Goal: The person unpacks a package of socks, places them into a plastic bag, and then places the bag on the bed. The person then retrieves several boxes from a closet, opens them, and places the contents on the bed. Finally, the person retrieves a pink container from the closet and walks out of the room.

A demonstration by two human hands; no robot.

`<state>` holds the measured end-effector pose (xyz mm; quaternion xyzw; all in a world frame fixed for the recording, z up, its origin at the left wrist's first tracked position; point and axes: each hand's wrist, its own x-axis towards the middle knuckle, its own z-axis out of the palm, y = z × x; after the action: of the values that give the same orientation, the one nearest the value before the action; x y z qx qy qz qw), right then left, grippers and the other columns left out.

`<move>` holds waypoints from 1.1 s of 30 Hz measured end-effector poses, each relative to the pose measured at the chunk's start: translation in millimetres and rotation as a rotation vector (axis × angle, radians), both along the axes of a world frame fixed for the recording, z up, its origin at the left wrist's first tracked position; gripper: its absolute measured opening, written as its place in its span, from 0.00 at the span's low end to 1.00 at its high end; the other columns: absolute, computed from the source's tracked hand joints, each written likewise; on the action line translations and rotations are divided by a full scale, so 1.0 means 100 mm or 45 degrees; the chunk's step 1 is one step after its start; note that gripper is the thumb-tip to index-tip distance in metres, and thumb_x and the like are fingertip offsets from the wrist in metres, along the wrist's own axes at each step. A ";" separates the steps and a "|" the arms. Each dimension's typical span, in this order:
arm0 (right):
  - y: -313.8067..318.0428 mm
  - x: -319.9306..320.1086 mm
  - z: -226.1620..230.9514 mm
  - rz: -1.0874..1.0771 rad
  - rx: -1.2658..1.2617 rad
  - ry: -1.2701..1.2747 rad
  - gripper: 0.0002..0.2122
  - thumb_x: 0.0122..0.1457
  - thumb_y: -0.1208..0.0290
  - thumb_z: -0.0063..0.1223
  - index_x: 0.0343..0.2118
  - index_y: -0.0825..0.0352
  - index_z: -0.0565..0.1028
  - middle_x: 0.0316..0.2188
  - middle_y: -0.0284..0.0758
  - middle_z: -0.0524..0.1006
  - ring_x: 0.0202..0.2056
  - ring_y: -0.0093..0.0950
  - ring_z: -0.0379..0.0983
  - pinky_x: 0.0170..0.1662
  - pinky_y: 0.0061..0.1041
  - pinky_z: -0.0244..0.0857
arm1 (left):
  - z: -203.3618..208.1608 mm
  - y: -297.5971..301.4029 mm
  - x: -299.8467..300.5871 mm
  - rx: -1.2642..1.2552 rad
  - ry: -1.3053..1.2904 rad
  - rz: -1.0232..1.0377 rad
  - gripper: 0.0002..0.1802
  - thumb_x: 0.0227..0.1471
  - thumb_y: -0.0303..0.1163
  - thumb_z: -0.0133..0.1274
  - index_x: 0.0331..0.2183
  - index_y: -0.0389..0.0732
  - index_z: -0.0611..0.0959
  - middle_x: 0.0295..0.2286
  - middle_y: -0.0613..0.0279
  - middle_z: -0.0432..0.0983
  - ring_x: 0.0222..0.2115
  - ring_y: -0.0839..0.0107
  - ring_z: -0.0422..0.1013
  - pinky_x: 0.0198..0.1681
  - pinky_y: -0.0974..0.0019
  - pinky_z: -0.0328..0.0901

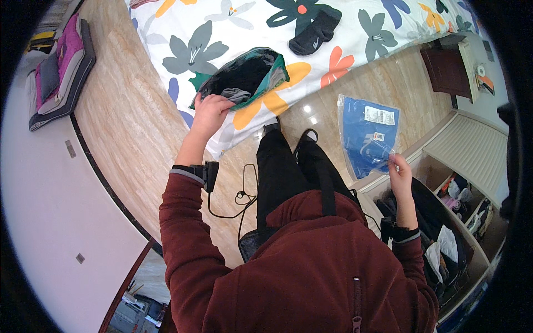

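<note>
My left hand [210,112] is closed on the near left rim of a green bag [278,72], which lies gaping on the bed. Inside the bag is dark cloth, with a grey folded cloth [236,95] by my fingers. Off to the right, my right hand [400,168] pinches the lower corner of a clear plastic package [368,133]. Blue folded fabric with a white label shows through the plastic. The package hangs over the floor, apart from the bed. A pair of black socks [315,32] lies on the bed beyond the bag.
The bed [161,53] has a white flowered cover. An opened drawer [472,247] with clothes stands at my lower right, beside a slatted panel [474,152]. A dark nightstand [446,69] is at the far right. A cable [227,216] hangs by my left leg.
</note>
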<state>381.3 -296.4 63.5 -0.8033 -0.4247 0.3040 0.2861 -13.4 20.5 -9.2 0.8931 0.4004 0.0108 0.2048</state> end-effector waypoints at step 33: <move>0.17 -0.33 0.23 -0.007 0.041 0.114 0.10 0.45 0.82 0.46 0.32 0.66 0.73 0.28 0.39 0.72 0.32 0.35 0.69 0.36 0.29 0.64 | 0.02 0.84 -0.15 0.205 -0.108 0.320 0.28 0.39 0.28 0.51 0.46 0.33 0.66 0.42 0.45 0.63 0.44 0.51 0.60 0.49 0.57 0.53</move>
<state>348.2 -279.7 86.1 -0.7853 -0.4141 0.3320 0.3187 -28.7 104.2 -7.5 0.8482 0.4979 0.1061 0.1463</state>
